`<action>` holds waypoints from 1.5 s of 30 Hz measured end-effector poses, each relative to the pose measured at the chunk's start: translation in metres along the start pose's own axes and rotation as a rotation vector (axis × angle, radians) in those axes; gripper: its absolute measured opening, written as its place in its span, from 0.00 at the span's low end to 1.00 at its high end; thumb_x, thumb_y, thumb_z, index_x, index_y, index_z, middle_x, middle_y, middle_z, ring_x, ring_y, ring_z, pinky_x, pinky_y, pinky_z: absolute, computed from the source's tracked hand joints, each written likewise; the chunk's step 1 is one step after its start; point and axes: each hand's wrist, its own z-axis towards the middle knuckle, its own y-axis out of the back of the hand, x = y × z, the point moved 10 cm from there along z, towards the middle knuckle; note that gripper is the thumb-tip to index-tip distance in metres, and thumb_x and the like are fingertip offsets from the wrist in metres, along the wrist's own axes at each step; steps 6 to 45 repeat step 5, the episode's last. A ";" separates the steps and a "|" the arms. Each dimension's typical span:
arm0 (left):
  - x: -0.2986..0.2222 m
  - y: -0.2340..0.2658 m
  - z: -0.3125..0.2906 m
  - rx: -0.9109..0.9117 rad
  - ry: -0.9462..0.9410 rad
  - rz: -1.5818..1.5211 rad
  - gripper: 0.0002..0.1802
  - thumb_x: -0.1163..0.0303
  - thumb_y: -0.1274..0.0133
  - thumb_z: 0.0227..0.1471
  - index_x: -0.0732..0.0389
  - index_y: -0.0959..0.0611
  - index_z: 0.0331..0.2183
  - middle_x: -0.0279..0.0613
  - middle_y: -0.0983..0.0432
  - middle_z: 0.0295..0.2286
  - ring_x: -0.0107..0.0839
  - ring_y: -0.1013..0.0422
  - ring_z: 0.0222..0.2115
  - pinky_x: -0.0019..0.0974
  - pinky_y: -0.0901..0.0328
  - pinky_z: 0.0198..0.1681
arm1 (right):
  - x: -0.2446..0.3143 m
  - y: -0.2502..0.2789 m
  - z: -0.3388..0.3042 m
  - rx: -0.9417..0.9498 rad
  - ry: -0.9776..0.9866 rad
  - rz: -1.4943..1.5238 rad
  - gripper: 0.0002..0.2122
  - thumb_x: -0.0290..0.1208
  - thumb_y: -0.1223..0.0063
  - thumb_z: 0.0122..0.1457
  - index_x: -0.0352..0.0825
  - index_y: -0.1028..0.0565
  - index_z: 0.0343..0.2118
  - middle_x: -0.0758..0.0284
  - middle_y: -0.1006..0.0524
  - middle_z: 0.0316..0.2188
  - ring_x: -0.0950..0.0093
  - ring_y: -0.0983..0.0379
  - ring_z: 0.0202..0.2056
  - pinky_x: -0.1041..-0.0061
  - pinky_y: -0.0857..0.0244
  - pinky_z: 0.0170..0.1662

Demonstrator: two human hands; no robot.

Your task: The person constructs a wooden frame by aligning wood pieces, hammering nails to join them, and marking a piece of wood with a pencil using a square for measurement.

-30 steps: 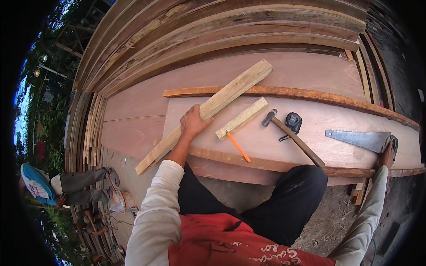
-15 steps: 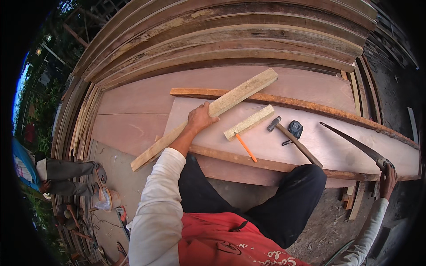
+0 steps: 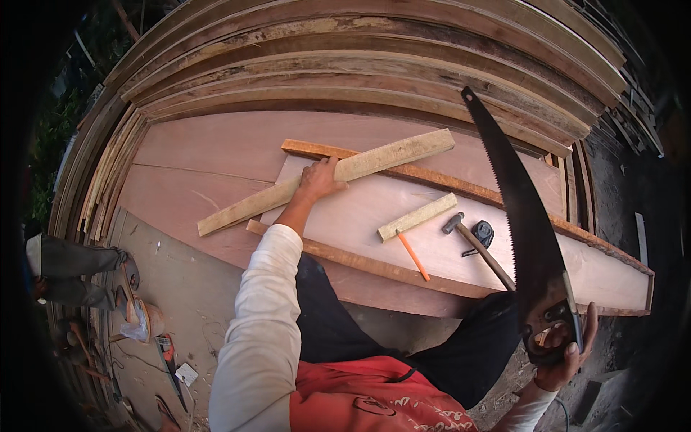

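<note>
A long pale wooden batten (image 3: 389,156) lies slanted across the work, with my left hand (image 3: 317,180) closed around its middle. In my right hand (image 3: 570,358), at the lower right, is a hand saw (image 3: 530,230) gripped by its handle, the dark toothed blade raised and pointing away from me. Between the rails of a wooden frame (image 3: 461,189) rest a short wood block (image 3: 417,217), an orange pencil (image 3: 414,257) touching its near end, a hammer (image 3: 484,248) and a dark tape measure (image 3: 483,233). The saw blade hides part of the frame's right side.
Reddish plywood sheets (image 3: 201,147) lie beneath the frame. Stacked boards (image 3: 345,43) curve along the far side. At the left stand another person's legs (image 3: 79,270), beside a bucket (image 3: 153,320) and a second saw (image 3: 171,367) on the ground.
My right hand has brought the saw inward from the far right and swung its blade upright. The batten has turned slightly flatter under my left hand. The view has shifted somewhat.
</note>
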 end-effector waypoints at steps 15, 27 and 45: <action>-0.005 -0.010 0.018 0.209 0.077 -0.211 0.48 0.40 0.37 0.49 0.52 0.33 0.64 0.55 0.31 0.60 0.50 0.33 0.59 0.50 0.38 0.60 | -0.075 -0.079 -0.032 0.077 -0.132 0.005 0.36 0.40 0.38 0.56 0.25 0.36 0.63 0.56 0.22 0.32 0.75 0.27 0.23 0.76 0.31 0.29; -0.005 -0.010 0.018 0.209 0.077 -0.211 0.48 0.40 0.37 0.49 0.52 0.33 0.64 0.55 0.31 0.60 0.50 0.33 0.59 0.50 0.38 0.60 | -0.075 -0.079 -0.032 0.077 -0.132 0.005 0.36 0.40 0.38 0.56 0.25 0.36 0.63 0.56 0.22 0.32 0.75 0.27 0.23 0.76 0.31 0.29; -0.005 -0.010 0.018 0.209 0.077 -0.211 0.48 0.40 0.37 0.49 0.52 0.33 0.64 0.55 0.31 0.60 0.50 0.33 0.59 0.50 0.38 0.60 | -0.075 -0.079 -0.032 0.077 -0.132 0.005 0.36 0.40 0.38 0.56 0.25 0.36 0.63 0.56 0.22 0.32 0.75 0.27 0.23 0.76 0.31 0.29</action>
